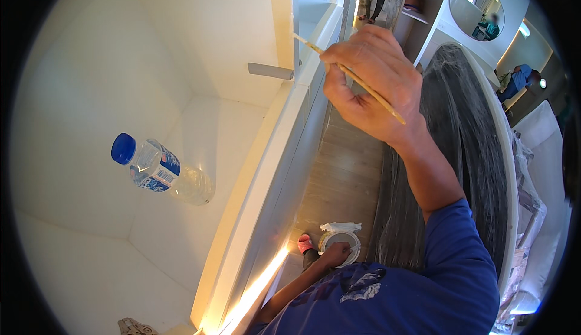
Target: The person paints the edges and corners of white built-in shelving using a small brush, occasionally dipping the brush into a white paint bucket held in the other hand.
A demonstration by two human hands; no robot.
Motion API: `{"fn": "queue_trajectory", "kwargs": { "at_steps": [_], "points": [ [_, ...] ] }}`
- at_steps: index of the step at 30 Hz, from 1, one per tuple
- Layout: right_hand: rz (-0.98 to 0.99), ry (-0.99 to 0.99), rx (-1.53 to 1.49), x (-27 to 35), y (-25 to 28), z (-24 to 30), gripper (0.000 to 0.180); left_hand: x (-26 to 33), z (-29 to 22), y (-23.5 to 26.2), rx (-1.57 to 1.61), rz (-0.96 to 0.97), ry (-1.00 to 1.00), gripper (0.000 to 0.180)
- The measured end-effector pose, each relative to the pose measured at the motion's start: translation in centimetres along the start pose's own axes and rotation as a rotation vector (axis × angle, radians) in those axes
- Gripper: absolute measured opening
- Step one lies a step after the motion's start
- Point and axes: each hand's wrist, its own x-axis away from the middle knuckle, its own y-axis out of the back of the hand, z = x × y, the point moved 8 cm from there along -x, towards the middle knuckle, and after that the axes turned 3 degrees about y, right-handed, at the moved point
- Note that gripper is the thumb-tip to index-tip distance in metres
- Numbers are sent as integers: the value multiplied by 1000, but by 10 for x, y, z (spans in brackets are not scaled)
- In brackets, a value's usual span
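Observation:
My right hand point(375, 81) is raised and pinches a thin paintbrush point(369, 89) with a wooden handle. Its pale tip meets the edge of the cream cabinet frame point(284, 17), just above a grey hinge-like bar point(270, 71). Lower down, my left hand point(336, 254) is closed at the rim of a round white tub point(356, 251) with greyish contents. A crumpled white cloth or sheet point(341, 227) lies along the tub's far side. The fingertips of that hand are hidden.
A clear bottle with a blue cap point(158, 167) is inside the white cabinet point(78, 81). A metal hinge point(136, 326) shows at the lower left. To my right is a long dark surface under plastic film point(466, 153). Other people point(519, 82) are farther off, near a round mirror point(477, 8).

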Motion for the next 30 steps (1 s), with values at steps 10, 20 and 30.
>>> {"fn": "queue_trajectory", "kwargs": {
  "at_steps": [10,20,30],
  "points": [
    [-94,84,35,-9,8,-5,24,0,-3,0,7,0,-6,29],
    [-55,9,19,1,5,-2,23,1,-1,1,12,-2,-2,29],
    [-135,63,45,-5,9,-10,22,1,-3,2,-2,-5,-1,29]
  ]
}}
